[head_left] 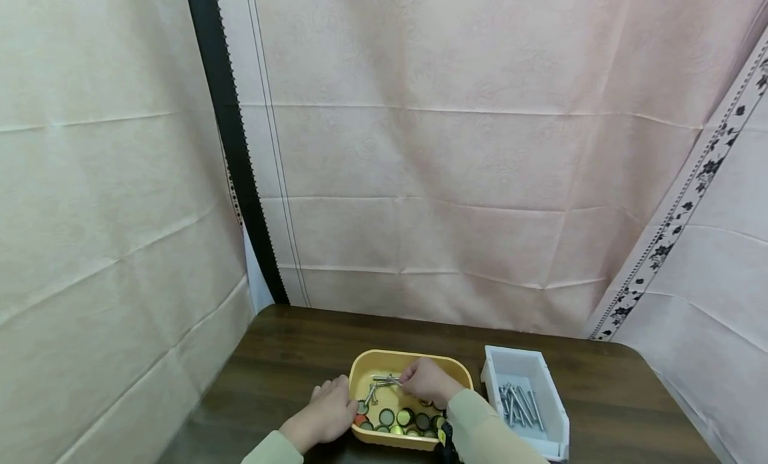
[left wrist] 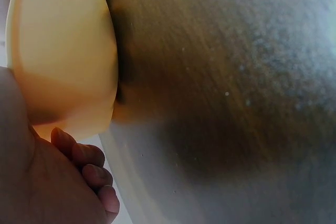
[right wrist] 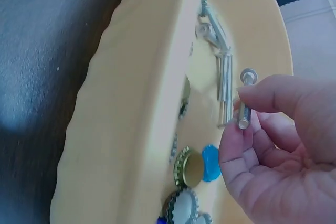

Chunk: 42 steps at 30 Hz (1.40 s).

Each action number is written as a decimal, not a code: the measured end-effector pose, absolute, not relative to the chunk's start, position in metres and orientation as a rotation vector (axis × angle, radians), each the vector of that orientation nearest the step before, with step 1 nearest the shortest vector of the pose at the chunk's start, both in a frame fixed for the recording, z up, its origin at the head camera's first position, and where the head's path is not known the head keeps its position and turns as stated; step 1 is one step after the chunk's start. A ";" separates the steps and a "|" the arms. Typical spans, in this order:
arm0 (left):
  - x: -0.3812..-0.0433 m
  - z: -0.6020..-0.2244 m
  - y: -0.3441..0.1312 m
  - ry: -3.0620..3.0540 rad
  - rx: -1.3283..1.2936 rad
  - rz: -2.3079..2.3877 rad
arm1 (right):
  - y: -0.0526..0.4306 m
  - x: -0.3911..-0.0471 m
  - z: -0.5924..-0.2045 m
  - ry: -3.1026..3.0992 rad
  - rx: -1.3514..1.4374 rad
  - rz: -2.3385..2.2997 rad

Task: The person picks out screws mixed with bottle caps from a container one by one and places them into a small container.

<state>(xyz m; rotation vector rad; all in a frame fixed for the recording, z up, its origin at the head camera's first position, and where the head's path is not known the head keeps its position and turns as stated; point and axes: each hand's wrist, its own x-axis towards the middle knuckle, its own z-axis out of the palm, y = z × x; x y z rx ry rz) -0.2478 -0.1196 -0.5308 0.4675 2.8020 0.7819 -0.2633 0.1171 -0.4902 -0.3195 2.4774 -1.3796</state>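
Observation:
A yellow tub [head_left: 420, 355] stands near the front of the table, with several metal bolts [right wrist: 224, 80] at its far left and several bottle caps [head_left: 405, 417] along its near side. My right hand [head_left: 427, 381] is over the tub, pinching one silver bolt [right wrist: 245, 109] between thumb and fingers. In the right wrist view that bolt's round head points up and away. A gold cap [right wrist: 189, 166] and a blue cap [right wrist: 211, 162] lie below this hand. My left hand [head_left: 325, 411] rests against the tub's left side, fingers loosely bent along the outside in the left wrist view.
To the right of the tub stands a white box [head_left: 561, 421] holding several more bolts [head_left: 519, 405]. Both containers are on a dark wooden table [head_left: 288, 357]. Pale cloth [head_left: 450, 184] hangs behind the table and at both sides.

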 end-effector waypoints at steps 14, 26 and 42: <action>-0.246 -0.527 -0.119 2.816 0.475 0.754 | 0.133 -0.263 -0.499 2.517 -0.229 -1.347; -0.244 -0.525 -0.120 2.947 0.546 0.546 | 0.135 -0.263 -0.500 2.456 -0.149 -1.386; -0.241 -0.522 -0.120 3.087 0.668 0.279 | 0.145 -0.267 -0.507 2.365 -0.140 -1.446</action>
